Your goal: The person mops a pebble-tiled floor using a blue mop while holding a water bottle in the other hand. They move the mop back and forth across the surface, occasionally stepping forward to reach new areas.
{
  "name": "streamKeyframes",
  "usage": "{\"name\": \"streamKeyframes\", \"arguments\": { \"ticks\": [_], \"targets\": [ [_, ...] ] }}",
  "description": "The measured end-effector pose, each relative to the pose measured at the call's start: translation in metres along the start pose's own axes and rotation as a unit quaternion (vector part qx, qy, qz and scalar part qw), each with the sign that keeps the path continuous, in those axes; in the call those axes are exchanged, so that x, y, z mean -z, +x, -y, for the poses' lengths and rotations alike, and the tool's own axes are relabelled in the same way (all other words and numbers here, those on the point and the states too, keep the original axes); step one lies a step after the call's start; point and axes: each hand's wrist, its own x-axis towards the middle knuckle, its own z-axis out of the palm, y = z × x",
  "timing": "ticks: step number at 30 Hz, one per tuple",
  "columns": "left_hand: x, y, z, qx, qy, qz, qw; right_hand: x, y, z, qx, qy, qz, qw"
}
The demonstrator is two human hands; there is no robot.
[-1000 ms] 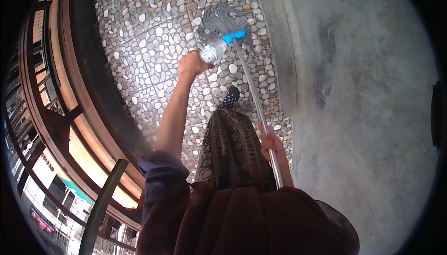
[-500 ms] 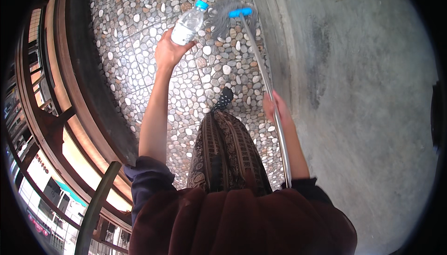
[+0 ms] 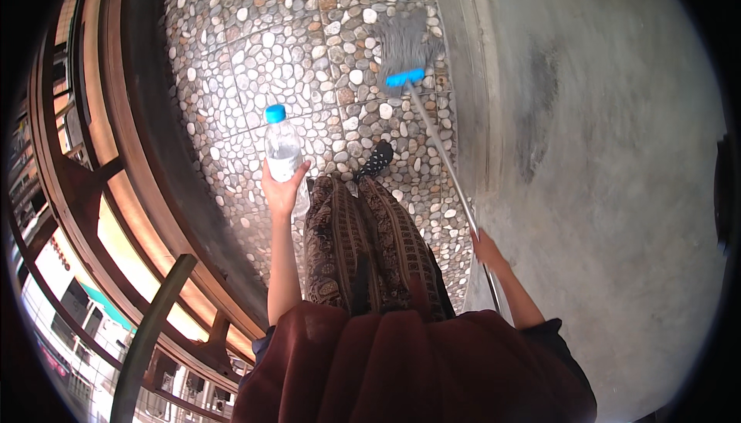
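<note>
A clear plastic water bottle (image 3: pixel 282 139) with a blue cap and a pale label stands upright in my left hand (image 3: pixel 281 191), whose fingers wrap round its lower part. On the other side, my right hand (image 3: pixel 486 249) is closed round the metal handle of a mop (image 3: pixel 437 139). The mop's blue clamp and grey string head (image 3: pixel 411 41) rest on the pebbled floor ahead, close to the concrete edge. Part of the handle behind my right hand runs down beside my clothes.
Pebble-stone tiles (image 3: pixel 270 45) cover the floor ahead. To the right rises a smooth grey concrete surface (image 3: pixel 602 191) with a ledge along its edge. A brown wooden railing (image 3: pixel 116 114) curves along the left. My patterned trousers and one dotted dark shoe (image 3: pixel 377 159) show below.
My left hand has drawn the bottle back toward me and made it more upright. The mop head has come nearer, its strings now trailing away. My right hand has moved back and slightly right.
</note>
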Motion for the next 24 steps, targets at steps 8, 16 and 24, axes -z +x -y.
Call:
{"name": "streamKeyframes", "arguments": {
  "ticks": [8, 16, 24],
  "targets": [
    [0.051, -0.027, 0.041, 0.029, -0.094, -0.083, 0.992, -0.048, 0.001, 0.087, 0.175, -0.099, 0.063, 0.978],
    [0.100, -0.037, 0.069, 0.065, -0.123, -0.140, 0.980, -0.133, 0.036, 0.271, 0.280, -0.266, 0.004, 0.922],
    [0.154, -0.055, 0.093, 0.073, -0.095, -0.209, 0.971, -0.187, 0.081, 0.441, 0.362, -0.432, -0.117, 0.818]
  ]
}}
